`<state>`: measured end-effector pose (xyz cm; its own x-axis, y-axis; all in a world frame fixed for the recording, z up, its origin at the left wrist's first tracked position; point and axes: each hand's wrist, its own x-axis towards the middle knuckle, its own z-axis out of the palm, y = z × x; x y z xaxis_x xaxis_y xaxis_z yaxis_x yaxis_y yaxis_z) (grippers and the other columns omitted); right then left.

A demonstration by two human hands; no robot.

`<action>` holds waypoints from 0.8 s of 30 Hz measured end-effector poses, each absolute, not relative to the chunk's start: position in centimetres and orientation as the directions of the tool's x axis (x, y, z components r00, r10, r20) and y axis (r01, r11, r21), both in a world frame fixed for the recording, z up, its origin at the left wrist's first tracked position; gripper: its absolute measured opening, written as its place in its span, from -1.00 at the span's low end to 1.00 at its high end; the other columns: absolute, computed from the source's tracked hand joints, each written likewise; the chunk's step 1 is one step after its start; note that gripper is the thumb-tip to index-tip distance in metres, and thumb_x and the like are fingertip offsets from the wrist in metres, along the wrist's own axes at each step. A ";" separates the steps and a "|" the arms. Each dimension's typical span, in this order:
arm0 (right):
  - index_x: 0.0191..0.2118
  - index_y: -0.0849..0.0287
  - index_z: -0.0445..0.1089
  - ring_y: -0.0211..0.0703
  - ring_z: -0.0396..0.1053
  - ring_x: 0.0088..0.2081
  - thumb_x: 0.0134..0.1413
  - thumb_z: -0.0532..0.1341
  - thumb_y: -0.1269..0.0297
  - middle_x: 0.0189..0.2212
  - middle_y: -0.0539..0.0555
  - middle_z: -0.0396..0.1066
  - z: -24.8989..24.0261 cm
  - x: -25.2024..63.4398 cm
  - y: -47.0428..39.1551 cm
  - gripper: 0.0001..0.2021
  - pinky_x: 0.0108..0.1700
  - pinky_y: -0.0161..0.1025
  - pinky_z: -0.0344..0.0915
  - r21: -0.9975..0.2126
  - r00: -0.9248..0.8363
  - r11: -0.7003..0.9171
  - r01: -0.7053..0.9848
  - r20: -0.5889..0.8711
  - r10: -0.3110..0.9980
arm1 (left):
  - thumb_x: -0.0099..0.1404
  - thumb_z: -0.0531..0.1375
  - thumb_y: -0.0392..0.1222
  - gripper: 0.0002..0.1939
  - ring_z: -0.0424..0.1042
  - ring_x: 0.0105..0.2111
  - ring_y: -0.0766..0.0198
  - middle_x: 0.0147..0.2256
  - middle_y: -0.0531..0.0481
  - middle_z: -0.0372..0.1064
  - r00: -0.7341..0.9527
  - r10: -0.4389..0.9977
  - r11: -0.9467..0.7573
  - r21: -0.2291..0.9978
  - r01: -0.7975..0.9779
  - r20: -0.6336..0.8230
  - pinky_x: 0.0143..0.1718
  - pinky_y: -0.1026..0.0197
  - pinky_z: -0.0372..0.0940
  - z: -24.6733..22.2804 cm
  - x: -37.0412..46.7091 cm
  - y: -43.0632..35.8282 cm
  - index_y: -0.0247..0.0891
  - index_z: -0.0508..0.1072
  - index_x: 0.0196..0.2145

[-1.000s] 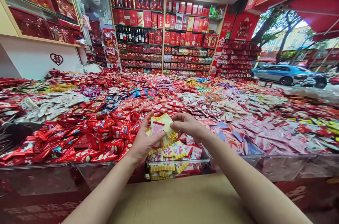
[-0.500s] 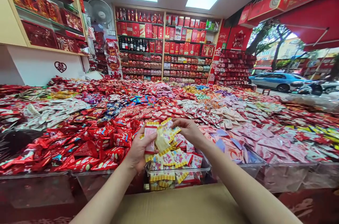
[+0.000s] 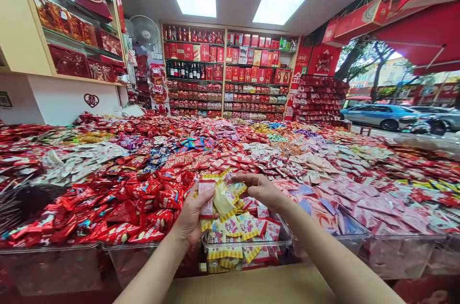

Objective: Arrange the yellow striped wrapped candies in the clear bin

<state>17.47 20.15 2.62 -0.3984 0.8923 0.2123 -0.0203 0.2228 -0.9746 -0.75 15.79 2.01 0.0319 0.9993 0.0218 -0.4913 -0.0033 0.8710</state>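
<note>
Through the head camera I see my left hand grasping a pink packet, the thumb laid across its face and the fingers underneath. I judge that grip keeps the slick wrapper flat and from slipping, its face turned up towards me. A yellow edge shows behind it, so the hand probably backs more than one wrapper.

My right hand is half curled, fingertips at the edge of the yellow packets; I cannot tell whether they pinch one or only touch. Coming from the opposite side, it leaves the pink packet in plain view.

Both hands are over the near end of a clear tub, where more yellow packets lie heaped. Its walls seem to keep this sort apart from the red packets to the left and the pale pink pile to the right. A cardboard surface lies nearest me.
</note>
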 end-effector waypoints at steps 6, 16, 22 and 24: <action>-0.20 0.24 0.36 -0.35 0.25 -0.49 -0.31 0.16 0.45 -0.39 0.02 0.38 1.9 18.0 20.9 -0.62 -0.43 -0.33 0.24 -0.971 -0.252 0.203 0.128 0.167 0.953 | 0.00 0.25 -0.28 -0.74 0.45 -0.54 0.32 -0.40 0.04 0.46 0.044 0.999 0.001 0.868 -0.496 0.024 -0.72 0.39 0.28 1.7 -0.9 16.0 -0.24 0.36 -0.29; -0.52 0.23 0.30 -0.36 0.17 -0.62 -0.34 -0.01 0.55 -0.66 -0.08 0.25 2.0 18.1 20.3 -0.79 -0.58 -0.41 0.07 -0.819 -0.534 0.310 0.483 0.005 0.845 | -0.01 0.24 -0.32 -0.79 0.42 -0.58 0.35 -0.45 0.09 0.44 0.033 0.999 -0.017 0.862 -0.507 0.040 -0.75 0.38 0.30 1.9 -0.7 16.0 -0.25 0.36 -0.35; -0.39 0.19 0.35 -0.33 0.25 -0.59 -0.32 0.00 0.61 -0.59 -0.07 0.33 1.6 16.8 19.1 -0.68 -0.54 -0.40 0.11 -0.549 -0.607 0.472 0.690 -0.083 0.791 | -0.02 0.25 -0.31 -0.75 0.42 -0.59 0.34 -0.46 0.07 0.45 0.060 0.997 -0.011 0.866 -0.500 0.048 -0.73 0.35 0.32 1.6 -0.9 16.0 -0.26 0.37 -0.31; -0.31 0.18 0.35 -0.28 0.31 -0.52 -0.31 0.02 0.62 -0.49 -0.02 0.39 1.3 16.4 19.1 -0.64 -0.47 -0.37 0.18 -0.531 -0.598 0.514 0.673 0.016 0.801 | -0.02 0.26 -0.31 -0.73 0.42 -0.58 0.34 -0.44 0.05 0.45 0.070 0.996 -0.012 0.868 -0.496 0.053 -0.72 0.36 0.32 1.6 -0.9 16.0 -0.26 0.37 -0.30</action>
<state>16.44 19.13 1.27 -0.5985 0.8010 0.0161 0.6735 0.5139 -0.5314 -0.92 16.03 1.60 0.0700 0.9961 0.0533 -0.4963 -0.0116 0.8681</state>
